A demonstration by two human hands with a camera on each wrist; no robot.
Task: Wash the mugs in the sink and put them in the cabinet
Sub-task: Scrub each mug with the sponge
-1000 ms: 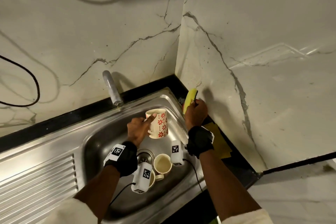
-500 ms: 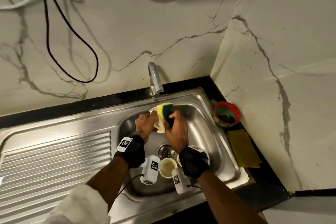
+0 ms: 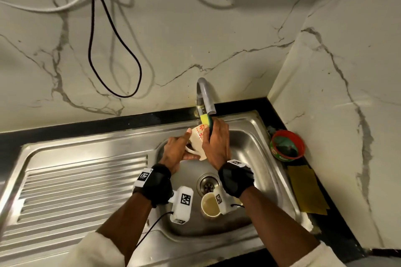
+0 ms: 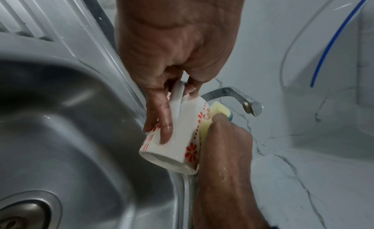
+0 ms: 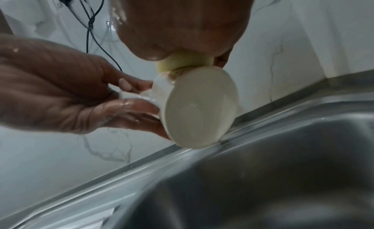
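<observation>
The person stands over the steel sink [image 3: 256, 136] with the flowered mug [image 3: 198, 134] held on its side above the basin, just below the tap [image 3: 205, 97]. The left hand [image 3: 176, 151] has its grip clamped on the mug, fingers curled at the handle with the thumb along the rim. The right hand [image 3: 218, 143] grips a yellow-and-green sponge [image 3: 206, 119] and presses its yellow face against the mug's outer wall. From the wrist views the mug looks wet, and its base faces the right wrist camera. I see no water running from the tap, though I cannot be sure. A second, plain mug [image 3: 210, 205] sits upright on the basin floor near the drain [image 3: 208, 184], seemingly untouched. On the black table to the right stand a small red tub [image 3: 287, 145] and a yellow cloth [image 3: 307, 188]. By my reckoning the job is in its early part: the first mug is being scrubbed and wants rinsing, the second wants its whole wash, and neither has gone to the cabinet, which is nowhere in view.
</observation>
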